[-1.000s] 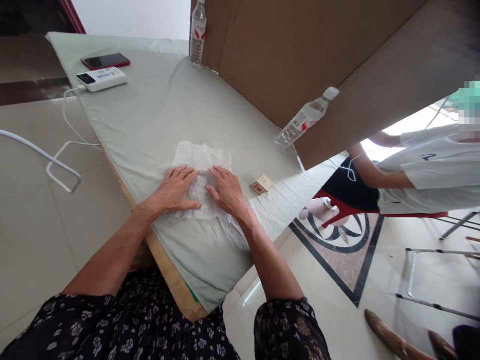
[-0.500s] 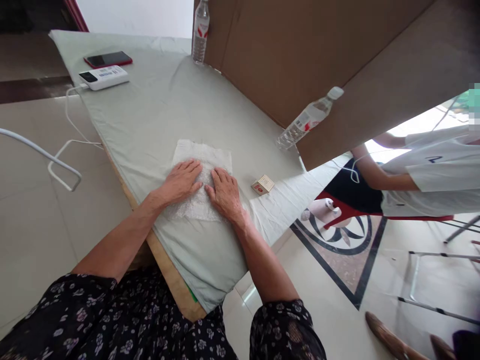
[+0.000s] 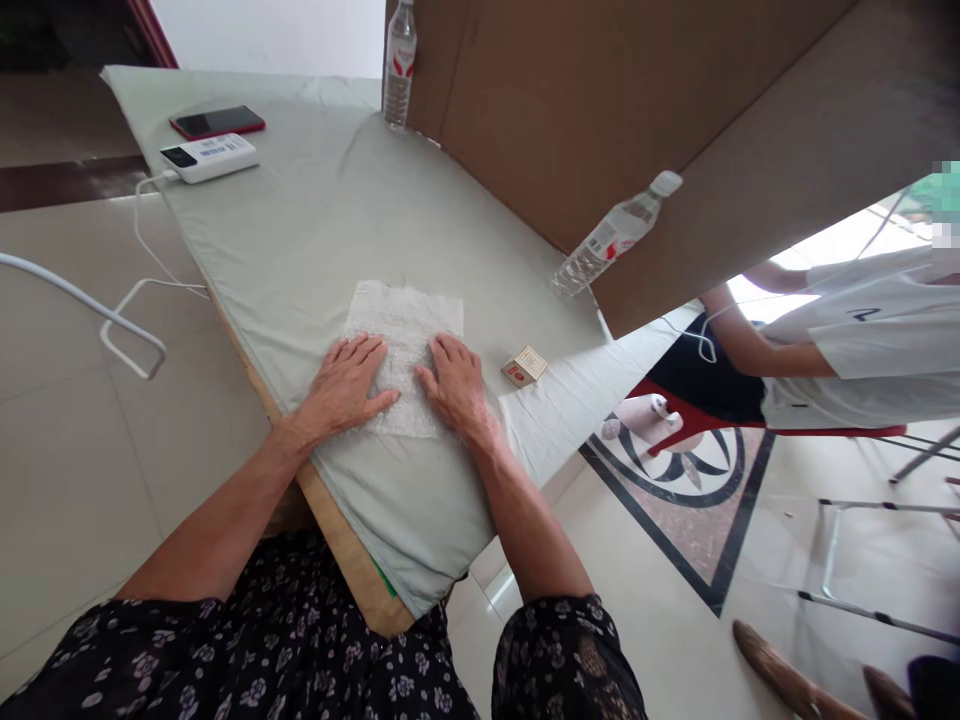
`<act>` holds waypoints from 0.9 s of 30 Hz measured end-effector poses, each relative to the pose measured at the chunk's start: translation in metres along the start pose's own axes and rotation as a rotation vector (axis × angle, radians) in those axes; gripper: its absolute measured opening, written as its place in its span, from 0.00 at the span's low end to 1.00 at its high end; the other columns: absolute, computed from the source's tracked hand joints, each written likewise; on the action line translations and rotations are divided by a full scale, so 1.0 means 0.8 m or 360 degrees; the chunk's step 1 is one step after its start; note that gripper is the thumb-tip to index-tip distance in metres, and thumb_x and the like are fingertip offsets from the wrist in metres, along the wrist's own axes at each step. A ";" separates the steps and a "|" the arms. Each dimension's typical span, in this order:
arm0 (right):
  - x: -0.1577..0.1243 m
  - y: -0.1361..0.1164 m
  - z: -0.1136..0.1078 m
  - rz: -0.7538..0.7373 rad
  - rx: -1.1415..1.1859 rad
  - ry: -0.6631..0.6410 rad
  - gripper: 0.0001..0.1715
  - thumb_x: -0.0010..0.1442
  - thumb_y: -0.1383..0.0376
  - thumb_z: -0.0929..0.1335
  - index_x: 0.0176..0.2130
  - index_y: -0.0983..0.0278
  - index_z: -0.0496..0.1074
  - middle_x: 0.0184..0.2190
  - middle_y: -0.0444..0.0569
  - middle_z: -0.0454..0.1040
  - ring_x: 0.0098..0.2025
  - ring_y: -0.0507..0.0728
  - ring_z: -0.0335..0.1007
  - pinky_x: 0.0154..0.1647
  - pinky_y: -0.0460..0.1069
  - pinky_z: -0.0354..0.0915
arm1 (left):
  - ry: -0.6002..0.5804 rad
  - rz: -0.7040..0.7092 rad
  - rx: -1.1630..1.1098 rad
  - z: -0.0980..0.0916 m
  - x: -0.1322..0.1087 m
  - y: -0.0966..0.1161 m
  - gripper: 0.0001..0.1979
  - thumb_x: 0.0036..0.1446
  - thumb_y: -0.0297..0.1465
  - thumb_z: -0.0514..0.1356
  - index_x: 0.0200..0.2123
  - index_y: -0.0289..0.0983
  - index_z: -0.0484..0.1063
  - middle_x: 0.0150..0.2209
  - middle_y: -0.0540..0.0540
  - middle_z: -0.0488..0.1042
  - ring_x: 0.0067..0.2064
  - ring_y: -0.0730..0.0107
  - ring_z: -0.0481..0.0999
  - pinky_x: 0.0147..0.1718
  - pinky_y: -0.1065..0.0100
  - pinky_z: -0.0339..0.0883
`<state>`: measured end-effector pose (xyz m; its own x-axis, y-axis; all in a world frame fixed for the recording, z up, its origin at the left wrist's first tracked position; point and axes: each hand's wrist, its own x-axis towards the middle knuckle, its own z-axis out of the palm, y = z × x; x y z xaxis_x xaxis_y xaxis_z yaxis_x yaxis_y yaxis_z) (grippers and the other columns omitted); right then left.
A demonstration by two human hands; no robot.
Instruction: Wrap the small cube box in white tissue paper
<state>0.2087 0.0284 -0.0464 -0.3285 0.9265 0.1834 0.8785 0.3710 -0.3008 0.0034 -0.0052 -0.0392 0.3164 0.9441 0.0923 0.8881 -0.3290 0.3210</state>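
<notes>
A whitish, translucent sheet that looks like bubble wrap (image 3: pixel 406 320) lies flat on the pale green tablecloth (image 3: pixel 300 230). My left hand (image 3: pixel 346 383) rests on its left side, palm down with the thumb pointing inward. On the right side of the sheet lies my right hand (image 3: pixel 456 383), also palm down with fingers stretched out. A strip of the sheet shows between the two hands. Just right of my right hand sits a small printed box (image 3: pixel 524 367), untouched.
A water bottle (image 3: pixel 615 235) stands against a large cardboard panel (image 3: pixel 540 120); another bottle (image 3: pixel 400 70) is farther back. A phone (image 3: pixel 217 121) and a white power bank (image 3: pixel 210 157) with a cable lie back left. A person in a white shirt (image 3: pixel 862 340) sits at right.
My left hand has slid left and toward me on the sheet. My right hand has shifted slightly right, so the gap between them is wider.
</notes>
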 end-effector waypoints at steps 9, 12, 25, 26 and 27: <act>-0.048 0.098 -0.068 0.0613 -0.0003 0.0625 0.34 0.59 0.56 0.70 0.62 0.63 0.68 0.62 0.63 0.72 0.63 0.72 0.66 0.62 0.72 0.59 | -0.0040 -0.0069 -0.0020 0.002 0.002 -0.004 0.40 0.63 0.44 0.59 0.73 0.33 0.56 0.74 0.35 0.60 0.76 0.46 0.54 0.74 0.48 0.44; -0.058 0.118 -0.070 0.0704 0.0066 0.0505 0.28 0.58 0.57 0.70 0.56 0.63 0.72 0.54 0.62 0.78 0.56 0.70 0.72 0.59 0.70 0.63 | -0.0049 -0.0081 -0.0023 0.001 0.002 -0.002 0.42 0.63 0.44 0.59 0.73 0.30 0.54 0.73 0.33 0.60 0.76 0.46 0.54 0.75 0.48 0.44; 0.014 0.000 -0.005 -0.0386 0.0745 0.0115 0.22 0.64 0.61 0.72 0.57 0.56 0.74 0.56 0.52 0.79 0.60 0.62 0.74 0.62 0.60 0.68 | -0.0012 -0.0065 -0.0087 0.001 0.001 -0.004 0.43 0.60 0.43 0.60 0.73 0.31 0.53 0.73 0.33 0.61 0.76 0.46 0.55 0.74 0.47 0.44; 0.014 0.003 -0.001 -0.0384 0.0753 0.0067 0.23 0.64 0.62 0.73 0.58 0.56 0.74 0.56 0.52 0.79 0.59 0.62 0.74 0.61 0.59 0.69 | -0.0010 -0.0066 -0.0082 0.001 0.001 -0.004 0.43 0.60 0.43 0.60 0.73 0.30 0.53 0.73 0.33 0.61 0.76 0.46 0.55 0.74 0.47 0.44; 0.013 0.006 0.000 -0.0386 0.0759 0.0047 0.23 0.64 0.62 0.73 0.58 0.56 0.73 0.56 0.52 0.79 0.59 0.62 0.74 0.61 0.58 0.68 | -0.0006 -0.0063 -0.0080 0.001 0.001 -0.004 0.43 0.61 0.43 0.60 0.73 0.30 0.53 0.73 0.32 0.61 0.76 0.46 0.55 0.74 0.48 0.44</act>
<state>0.2096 0.0396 -0.0460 -0.4866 0.8111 0.3245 0.5212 0.5677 -0.6373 0.0010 -0.0035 -0.0406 0.2828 0.9562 0.0751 0.8821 -0.2900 0.3712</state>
